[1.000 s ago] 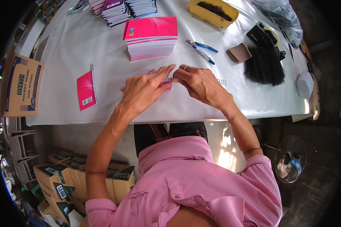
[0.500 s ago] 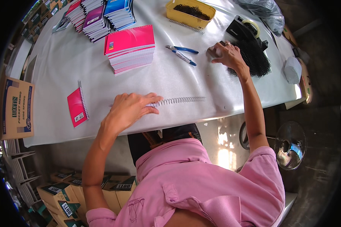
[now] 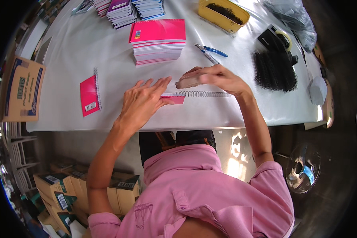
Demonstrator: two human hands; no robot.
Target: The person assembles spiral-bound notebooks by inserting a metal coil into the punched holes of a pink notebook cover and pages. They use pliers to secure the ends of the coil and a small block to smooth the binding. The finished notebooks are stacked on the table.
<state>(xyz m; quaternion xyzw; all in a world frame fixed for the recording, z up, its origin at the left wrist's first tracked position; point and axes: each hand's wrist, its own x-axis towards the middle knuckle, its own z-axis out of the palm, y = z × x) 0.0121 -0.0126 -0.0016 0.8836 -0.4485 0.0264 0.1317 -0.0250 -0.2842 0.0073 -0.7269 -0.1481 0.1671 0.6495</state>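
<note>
My left hand [image 3: 142, 98] holds down a small pink notebook [image 3: 177, 100] near the table's front edge, fingers across its far side and thumb on the near side. Much of the notebook is hidden under the hand. A metal spiral coil [image 3: 210, 94] runs along the notebook's far edge and sticks out well past it to the right. Just above the coil, my right hand [image 3: 228, 79] grips a greyish-brown block [image 3: 189, 81] whose exact kind I cannot make out. Left of my hands lies another pink notebook [image 3: 90, 94], with a coil along its side.
Behind my hands stands a stack of pink notebooks [image 3: 158, 43]; blue-handled pliers [image 3: 214, 51] and a pen [image 3: 210, 58] lie beside it. Black coils [image 3: 274, 71], a tape dispenser [image 3: 273, 37] and a yellow tub [image 3: 214, 18] are farther right. A cardboard box [image 3: 25, 89] stands at left.
My right hand has come left from beside the black coils, bringing the greyish block over the metal coil. My left hand has shifted, showing more of the notebook. The view has also moved.
</note>
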